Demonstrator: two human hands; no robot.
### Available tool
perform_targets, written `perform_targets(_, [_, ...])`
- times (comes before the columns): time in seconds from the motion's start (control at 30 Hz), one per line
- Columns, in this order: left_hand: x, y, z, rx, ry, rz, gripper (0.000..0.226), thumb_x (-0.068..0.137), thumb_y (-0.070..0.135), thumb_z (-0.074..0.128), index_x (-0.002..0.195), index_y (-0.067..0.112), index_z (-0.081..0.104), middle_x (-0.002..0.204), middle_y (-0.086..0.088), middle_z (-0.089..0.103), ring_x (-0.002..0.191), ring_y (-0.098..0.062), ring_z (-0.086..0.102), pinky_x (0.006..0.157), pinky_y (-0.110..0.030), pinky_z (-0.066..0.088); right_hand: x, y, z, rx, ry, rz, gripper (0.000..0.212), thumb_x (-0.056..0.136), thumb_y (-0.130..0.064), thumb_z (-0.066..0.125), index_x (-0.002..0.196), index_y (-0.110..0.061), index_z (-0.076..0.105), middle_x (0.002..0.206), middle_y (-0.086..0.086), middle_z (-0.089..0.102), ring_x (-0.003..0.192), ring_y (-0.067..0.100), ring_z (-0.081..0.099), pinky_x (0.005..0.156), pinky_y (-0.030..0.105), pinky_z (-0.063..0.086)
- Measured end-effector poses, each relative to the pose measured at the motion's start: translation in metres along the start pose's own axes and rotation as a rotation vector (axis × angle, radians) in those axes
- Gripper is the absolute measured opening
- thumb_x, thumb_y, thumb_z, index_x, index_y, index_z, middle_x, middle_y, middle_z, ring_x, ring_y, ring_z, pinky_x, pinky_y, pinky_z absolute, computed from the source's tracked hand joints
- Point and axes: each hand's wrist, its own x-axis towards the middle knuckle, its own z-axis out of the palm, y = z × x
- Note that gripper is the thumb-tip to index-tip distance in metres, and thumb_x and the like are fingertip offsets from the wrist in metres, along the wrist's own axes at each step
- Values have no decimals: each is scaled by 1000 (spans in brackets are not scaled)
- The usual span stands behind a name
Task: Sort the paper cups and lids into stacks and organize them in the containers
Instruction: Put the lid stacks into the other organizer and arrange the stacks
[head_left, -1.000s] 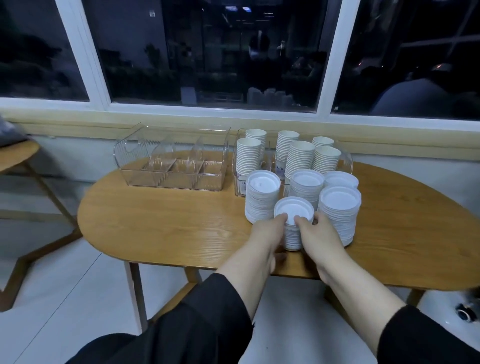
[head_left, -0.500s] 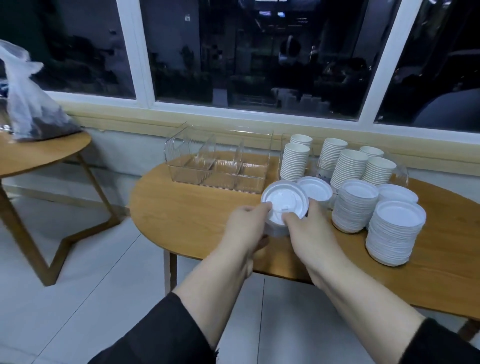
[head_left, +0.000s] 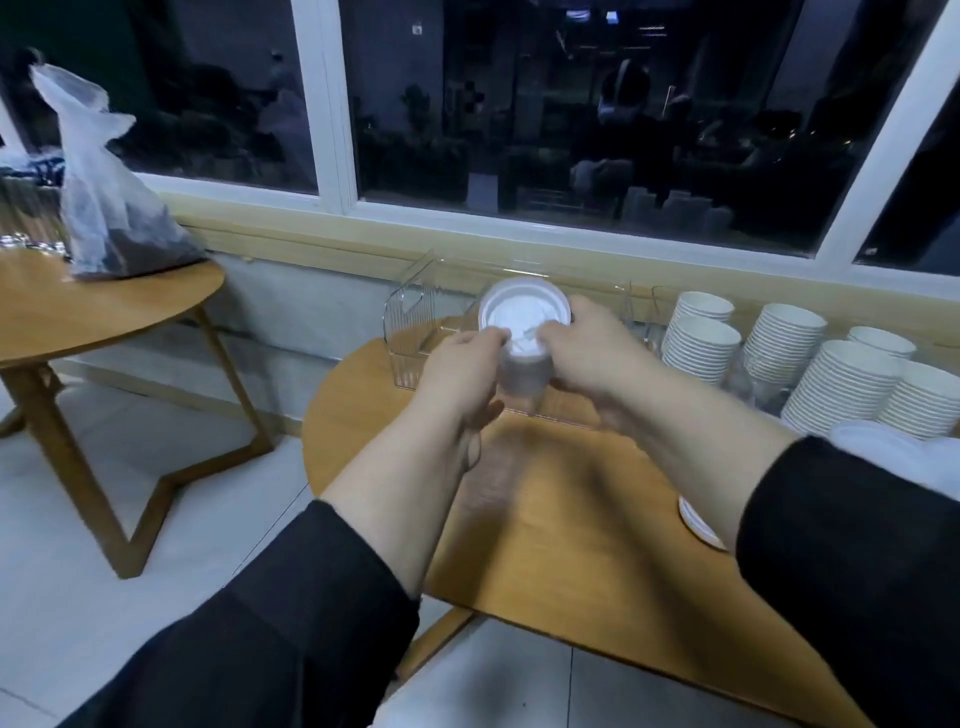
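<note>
Near the middle of the frame, two hands are holding a short stack of white lids (head_left: 523, 332) lifted above a wooden tabletop (head_left: 561, 525). The left hand (head_left: 460, 371) is gripping the stack's left side with curled fingers, and the right hand (head_left: 597, 351) is gripping its right side the same way. The top lid is tilting toward the camera, showing its round face. Both forearms are reaching in from the bottom of the frame in black sleeves.

Directly behind the held stack, a clear plastic container (head_left: 415, 332) with ribbed walls is sitting on the tabletop, partly hidden by the hands. The stack is hovering in front of and above it; whether they are touching cannot be told.

In the right part of the frame, several tall stacks of white paper cups (head_left: 779, 343) are standing close together on the tabletop. At the far right edge, more white lids (head_left: 878, 452) are lying beside the right sleeve.

In the upper left of the frame, a tied plastic bag (head_left: 109, 202) with dark contents is resting on a separate round wooden side table (head_left: 104, 306). Dark windows (head_left: 571, 114) with white frames are filling the top of the frame.
</note>
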Motion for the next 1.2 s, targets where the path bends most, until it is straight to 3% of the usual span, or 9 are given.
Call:
perform_targets(0.23, [99,25,17,-134,-52,-56,13,90,30,59,99,20,58,123,-16,61,92,-31,66,90,-39,54,125,-10,0,-116,-86,65,17,85,-14,43,91,-10,59,83,12,55,72,26,46,66,37,42])
perform_targets(0.3, [123,24,22,-147,-75,-87,22,87,33,58,106,21,60,125,-15,63,89,-29,64,93,-41,53,154,-6,3,-160,-128,73,17,86,-11,43,91,-9,59,83,11,57,72,27,52,70,36,53])
perform_targets(0.4, [153,17,28,-158,-65,-147,30,87,34,57,113,21,62,120,-11,69,84,-26,61,75,-34,48,191,5,8,-300,-201,86,18,85,-11,43,91,-8,60,88,11,60,76,29,63,82,40,59])
perform_targets(0.47, [170,11,32,-193,-55,-163,18,91,28,56,106,19,60,99,-8,69,74,-23,59,70,-31,43,212,10,11,-413,-230,71,12,85,-10,44,83,-8,56,81,12,54,69,28,55,72,38,58])
perform_targets(0.57, [183,3,43,-294,-81,-191,10,96,12,50,90,13,58,69,-9,64,59,-23,58,67,-31,51,235,14,14,-643,-299,11,10,83,-10,49,74,-9,52,69,10,45,63,24,41,55,30,35])
perform_targets(0.73, [211,-3,58,-389,-32,-248,30,92,13,51,121,8,57,106,-23,72,81,-35,71,79,-57,57,261,20,23,-1001,-335,-94,18,91,-21,53,80,-7,57,70,6,51,67,25,45,53,28,30])
perform_targets(0.93, [252,-21,69,-294,72,-304,34,85,17,54,119,16,58,109,-21,72,88,-41,73,75,-68,54,278,43,40,-1249,-390,-180,32,100,-30,48,108,-5,66,105,12,67,82,28,55,67,29,38])
perform_targets(1.1, [246,-16,71,-197,54,-284,9,93,23,54,100,18,54,95,-9,57,87,-30,66,92,-51,56,280,51,45,-1236,-300,-197,37,102,-34,49,74,-9,53,74,5,55,66,24,49,52,30,33])
perform_targets(1.2, [237,-12,67,-177,50,-289,9,97,24,52,104,18,54,92,-4,53,87,-27,61,91,-41,56,278,49,42,-1174,-282,-194,32,103,-33,48,100,-5,61,88,8,63,80,29,56,61,30,42])
